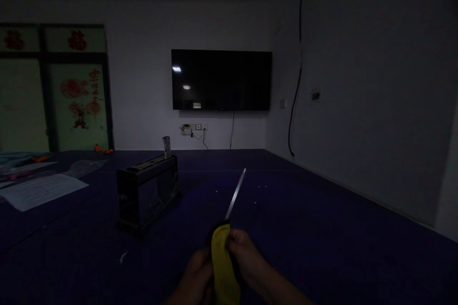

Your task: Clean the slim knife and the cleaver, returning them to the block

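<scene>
A strip of yellow cloth (223, 264) with a dark edge runs between my two hands at the bottom middle of the head view. From the dark end of it, a thin, shiny metal rod (236, 193) sticks out forward and slightly right. My right hand (245, 252) is closed, its thumb and fingers pinching the cloth's right edge near the base of the rod. On the other side, my left hand (198, 271) has its fingers curled against the cloth; dim light blurs their detail. Whether the rod has a handle inside the cloth is hidden.
A black box-like case (148, 195) stands left on the dark blue surface (304, 228), a small patterned upright object (166, 147) on top. Papers (43, 190) lie far left. White scraps (123, 256) are scattered about. A television (222, 81) hangs on the far wall.
</scene>
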